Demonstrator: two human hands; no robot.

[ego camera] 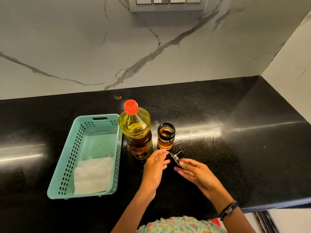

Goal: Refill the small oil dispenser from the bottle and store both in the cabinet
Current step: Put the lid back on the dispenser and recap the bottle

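Head view, nearest first:
Patterned garment [181, 224]: bottom edge, closest to the lens, between both forearms.
Right wrist: black band [228, 210] around it.
Right hand [196, 174]: palm turned inward, fingers nearly straight, fingertips touching the rim of the black dispenser cap [175, 156]; not curled round it.
Left hand [155, 165]: fingers extended and relaxed, tips just left of the cap, in front of the bottle's base; contact with the cap cannot be told.
Dispenser cap: tilted on its side on the black countertop [235, 157], between the two sets of fingertips.
Small oil dispenser [166, 136]: just beyond the cap, upright, mouth uncovered, amber oil in the lower part.
Oil bottle [136, 130]: left of the dispenser and just beyond the left fingertips, upright, red cap on, yellow oil inside, dark label round the lower body.
Teal plastic basket [70, 158]: well left of the left hand, beside the bottle, perforated walls, white folded cloth [93, 175] lying in its near end.
Marble backsplash [117, 47]: behind everything, grey veins.
Switch panel [168, 2]: top of the wall.
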